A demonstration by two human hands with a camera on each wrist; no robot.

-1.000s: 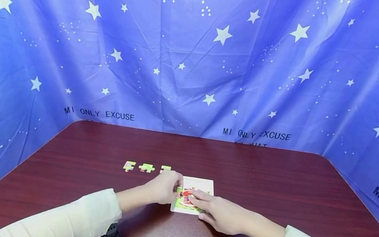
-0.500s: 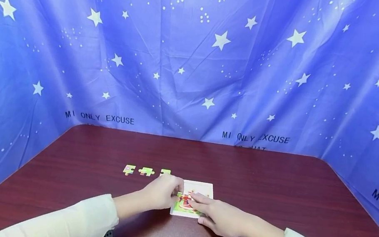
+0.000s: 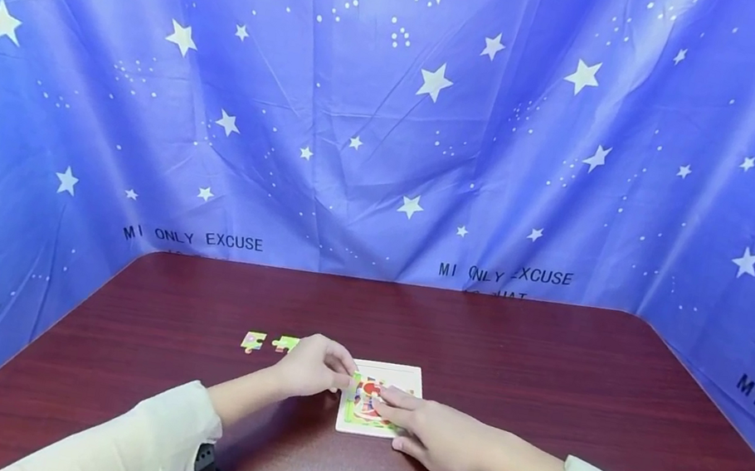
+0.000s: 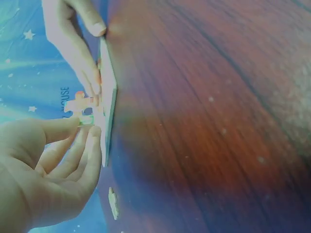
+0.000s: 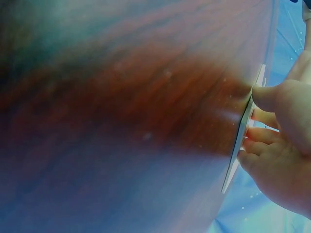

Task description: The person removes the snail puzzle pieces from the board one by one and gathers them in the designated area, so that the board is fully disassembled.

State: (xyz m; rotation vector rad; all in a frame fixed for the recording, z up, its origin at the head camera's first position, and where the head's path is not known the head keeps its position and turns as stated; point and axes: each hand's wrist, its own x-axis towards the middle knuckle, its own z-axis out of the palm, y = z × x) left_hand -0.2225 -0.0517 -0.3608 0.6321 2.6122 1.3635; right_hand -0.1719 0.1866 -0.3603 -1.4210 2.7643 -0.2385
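Note:
In the head view, a white-rimmed puzzle board [image 3: 391, 370] lies on the table, partly filled with a red and green picture. My left hand [image 3: 314, 368] is at the board's left edge. It pinches a puzzle piece [image 4: 80, 104] between thumb and fingers; the left wrist view shows the piece tilted up above the board. From the right, my right hand [image 3: 451, 438] rests on the board with its fingers extended over the picture. Its thumb [image 5: 264, 98] touches the near edge in the right wrist view. The right fingers hide part of the picture.
Left of the board lie a loose puzzle piece [image 3: 252, 342] and another loose piece [image 3: 284, 344], the latter partly behind my left hand. The dark red table [image 3: 537, 365] reaches back to a blue starry curtain [image 3: 342, 94].
My left hand has shifted a little left and its fingers have opened out slightly, covering the loose piece nearest the board. The right hand stays in place on the board.

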